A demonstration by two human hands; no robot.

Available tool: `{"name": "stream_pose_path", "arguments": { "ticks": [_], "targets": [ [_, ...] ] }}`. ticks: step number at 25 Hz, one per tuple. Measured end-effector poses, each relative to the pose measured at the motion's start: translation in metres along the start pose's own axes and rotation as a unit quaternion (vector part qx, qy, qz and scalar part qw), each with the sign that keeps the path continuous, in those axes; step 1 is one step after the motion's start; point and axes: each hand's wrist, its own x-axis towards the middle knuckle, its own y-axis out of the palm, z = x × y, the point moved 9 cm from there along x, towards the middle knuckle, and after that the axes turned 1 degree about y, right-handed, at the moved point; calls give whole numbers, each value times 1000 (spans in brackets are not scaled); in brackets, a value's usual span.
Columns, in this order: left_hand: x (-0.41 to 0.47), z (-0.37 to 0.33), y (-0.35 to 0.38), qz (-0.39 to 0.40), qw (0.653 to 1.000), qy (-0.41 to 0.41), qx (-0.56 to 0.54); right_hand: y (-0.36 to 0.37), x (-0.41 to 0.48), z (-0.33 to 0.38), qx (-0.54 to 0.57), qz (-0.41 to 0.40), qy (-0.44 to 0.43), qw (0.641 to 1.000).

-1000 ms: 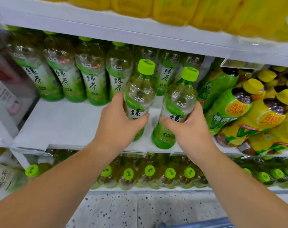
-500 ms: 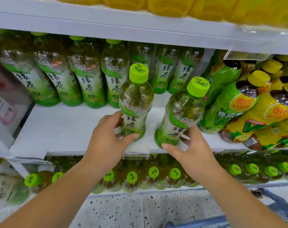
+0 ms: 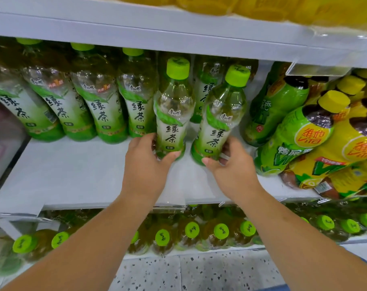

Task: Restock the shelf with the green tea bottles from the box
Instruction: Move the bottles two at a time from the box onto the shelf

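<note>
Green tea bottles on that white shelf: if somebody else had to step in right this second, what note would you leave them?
Left hand grips the lower part of one clear plastic green tea bottle with a lime cap, upright.
Right hand grips a second green tea bottle, tilted slightly right.
Both bottles are at the white shelf, just ahead of the back row of matching bottles. The hands hide their bases, so I cannot tell whether they are set down.
Done: back row stocked.
Left: seat and release these two, then fetch more from the box, which is out of view.
</note>
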Motion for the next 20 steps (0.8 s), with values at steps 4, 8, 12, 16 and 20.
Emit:
{"name": "stream_pose_path", "arguments": {
  "ticks": [4, 8, 12, 16, 20],
  "targets": [
    [12, 2, 4, -41, 998, -25, 40, 5, 20, -3, 21, -9, -23, 999],
    [19, 4, 9, -69, 996, -42, 33, 12, 36, -4, 28, -10, -37, 999],
    [19, 10, 14, -42, 999, -18, 23, 19, 44, -6, 29, -10, -45, 999],
    [13, 20, 16, -34, 999, -16, 27, 24, 42, -11, 17, 1, -41, 999],
    [13, 21, 19, -44, 998, -28, 21, 23, 41, -8, -23, 4, -52, 998]
  ]
}}
